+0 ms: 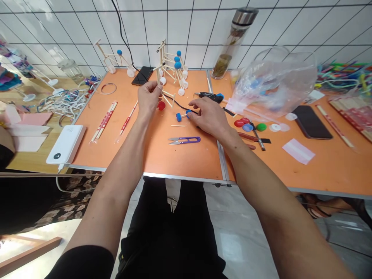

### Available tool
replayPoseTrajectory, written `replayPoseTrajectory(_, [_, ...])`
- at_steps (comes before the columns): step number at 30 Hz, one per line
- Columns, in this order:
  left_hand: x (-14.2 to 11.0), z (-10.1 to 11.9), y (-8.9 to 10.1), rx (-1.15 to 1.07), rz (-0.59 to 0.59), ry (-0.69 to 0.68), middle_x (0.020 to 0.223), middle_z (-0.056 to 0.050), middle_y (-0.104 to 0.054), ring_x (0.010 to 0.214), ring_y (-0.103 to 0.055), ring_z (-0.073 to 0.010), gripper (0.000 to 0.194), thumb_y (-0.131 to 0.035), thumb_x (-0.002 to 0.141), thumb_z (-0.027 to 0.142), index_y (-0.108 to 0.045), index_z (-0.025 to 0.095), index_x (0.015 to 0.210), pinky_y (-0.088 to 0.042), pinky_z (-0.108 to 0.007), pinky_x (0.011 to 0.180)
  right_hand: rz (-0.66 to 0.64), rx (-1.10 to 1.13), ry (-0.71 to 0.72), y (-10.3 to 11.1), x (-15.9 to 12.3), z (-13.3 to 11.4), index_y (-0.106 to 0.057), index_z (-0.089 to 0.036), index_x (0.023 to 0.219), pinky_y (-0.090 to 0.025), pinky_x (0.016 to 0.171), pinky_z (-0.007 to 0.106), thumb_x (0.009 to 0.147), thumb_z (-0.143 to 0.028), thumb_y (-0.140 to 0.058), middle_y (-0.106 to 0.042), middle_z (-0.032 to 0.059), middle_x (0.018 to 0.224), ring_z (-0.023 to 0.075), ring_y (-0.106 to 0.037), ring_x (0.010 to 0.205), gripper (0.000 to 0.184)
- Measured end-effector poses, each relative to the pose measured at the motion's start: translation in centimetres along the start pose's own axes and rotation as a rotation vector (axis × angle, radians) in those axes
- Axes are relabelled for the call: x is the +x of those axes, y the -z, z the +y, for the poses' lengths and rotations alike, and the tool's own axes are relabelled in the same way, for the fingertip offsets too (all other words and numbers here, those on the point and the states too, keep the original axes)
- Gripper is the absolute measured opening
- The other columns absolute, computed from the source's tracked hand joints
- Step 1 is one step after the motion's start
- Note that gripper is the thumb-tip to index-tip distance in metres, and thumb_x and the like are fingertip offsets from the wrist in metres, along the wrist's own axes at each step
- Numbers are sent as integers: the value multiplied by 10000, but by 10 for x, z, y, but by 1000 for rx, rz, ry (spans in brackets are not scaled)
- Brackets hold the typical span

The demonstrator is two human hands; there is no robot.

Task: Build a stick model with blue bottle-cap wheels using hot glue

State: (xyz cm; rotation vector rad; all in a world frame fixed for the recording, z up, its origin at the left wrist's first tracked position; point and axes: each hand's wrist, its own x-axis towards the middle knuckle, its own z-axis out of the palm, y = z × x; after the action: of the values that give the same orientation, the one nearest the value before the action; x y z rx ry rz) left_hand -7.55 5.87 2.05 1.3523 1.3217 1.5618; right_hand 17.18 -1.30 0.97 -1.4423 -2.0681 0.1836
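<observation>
My left hand (148, 100) pinches thin wooden sticks that rise from it, with a red bottle cap (161, 105) on a stick just below. My right hand (208, 117) hovers over the orange table top (186, 155), fingers apart. Its fingertips are beside a short stick with blue caps (182, 116), and a black hot glue gun (211, 97) lies just past them. Its black cord (181, 105) runs left under the fingers. Thread snips with purple handles (184, 140) lie below both hands.
Wooden stick models with blue and white caps (171, 66) stand at the back by the tiled wall. Right of my hand lie loose caps (247, 124), a plastic bag (274, 81) and a phone (312, 122). Wrapped chopsticks (104, 122) and a power bank (66, 144) sit left.
</observation>
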Motion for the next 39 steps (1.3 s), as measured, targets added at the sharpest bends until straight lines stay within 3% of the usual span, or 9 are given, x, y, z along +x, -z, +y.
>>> replayPoseTrajectory(7, [-2, -2, -6, -33, -6, -8, 819, -27, -772, 737, -708, -170, 111, -726, 995, 206, -788, 232, 906, -609, -305, 724, -89, -167, -12, 1, -2, -11, -811, -246, 1362, -533, 869, 468, 999, -321, -753, -792, 179, 1377, 421, -713, 1268, 376])
replayPoseTrajectory(12, [0, -9, -8, -31, -6, -18, 812, -21, -788, 760, -742, -172, 42, -796, 969, 235, -803, 219, 931, -626, -276, 718, -125, -258, -25, 2, -2, -19, -819, -230, 1379, -492, 815, 436, 1060, -332, -658, -789, 175, 1388, 402, -714, 1238, 372])
replayPoseTrajectory(20, [4, -15, -8, -22, -19, -47, 825, -29, -780, 808, -786, -196, 104, -853, 951, 306, -787, 226, 942, -686, -313, 758, -150, -243, -29, 0, 2, -21, -826, -237, 1355, -463, 792, 429, 1069, -265, -595, -798, 164, 1376, 383, -706, 1246, 369])
replayPoseTrajectory(27, [9, -21, -7, -34, -59, -109, 757, -2, -731, 690, -675, -150, 111, -842, 950, 290, -758, 241, 896, -638, -268, 664, -138, -216, -39, -2, 3, -20, -826, -227, 1340, -502, 850, 439, 1057, -250, -605, -804, 159, 1368, 382, -715, 1271, 360])
replayPoseTrajectory(31, [10, -20, -5, -41, -23, -99, 788, -8, -748, 693, -667, -133, 49, -814, 950, 217, -782, 222, 914, -606, -246, 653, -128, -194, -37, -1, 1, -20, -810, -220, 1373, -517, 894, 455, 1057, -245, -613, -799, 162, 1377, 385, -712, 1279, 373])
replayPoseTrajectory(39, [18, -29, -1, -56, 5, -140, 864, -30, -805, 738, -715, -190, 58, -833, 915, 242, -775, 242, 907, -671, -379, 792, -144, -214, -68, 5, 0, -24, -815, -223, 1367, -509, 860, 440, 1083, -254, -597, -795, 161, 1386, 382, -712, 1280, 359])
